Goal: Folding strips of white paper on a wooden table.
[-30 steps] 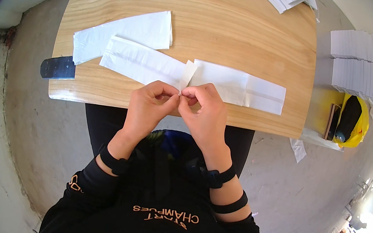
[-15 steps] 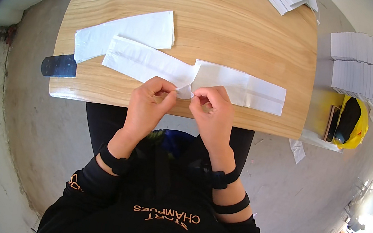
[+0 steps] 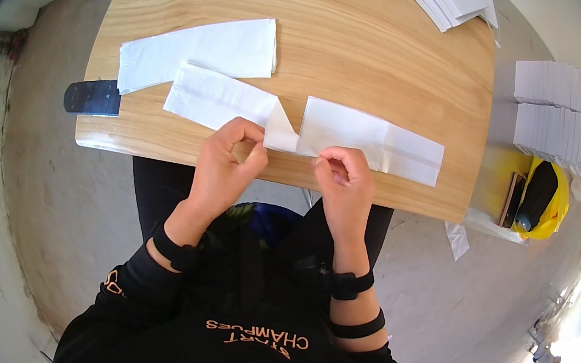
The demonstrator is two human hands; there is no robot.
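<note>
A long, flat white plastic sleeve (image 3: 220, 97) lies across the near middle of the table, its right end turned over in a folded flap (image 3: 282, 132). My left hand (image 3: 228, 163) is closed in a pinch at the flap's lower corner. Just right of the flap lies a flat white folded piece (image 3: 374, 138) with a crease across it. At its lower edge my right hand (image 3: 347, 187) pinches thumb and forefinger together; what is between them is too small to make out. Behind the sleeve, a second white sleeve or stack of sleeves (image 3: 201, 51) lies at a slant.
A dark flat device (image 3: 93, 98) sticks out past the table's left edge. White flat stacks (image 3: 455, 1) lie at the far right of the wooden table (image 3: 374, 49). Beyond the right edge stand rows of white pieces (image 3: 560, 134) and a yellow bag (image 3: 555, 207) with dark things inside.
My hands have drawn apart, the right one moving rightward. The sleeve's right end, earlier bunched between both hands, now lies as a folded flap beside my left fingers.
</note>
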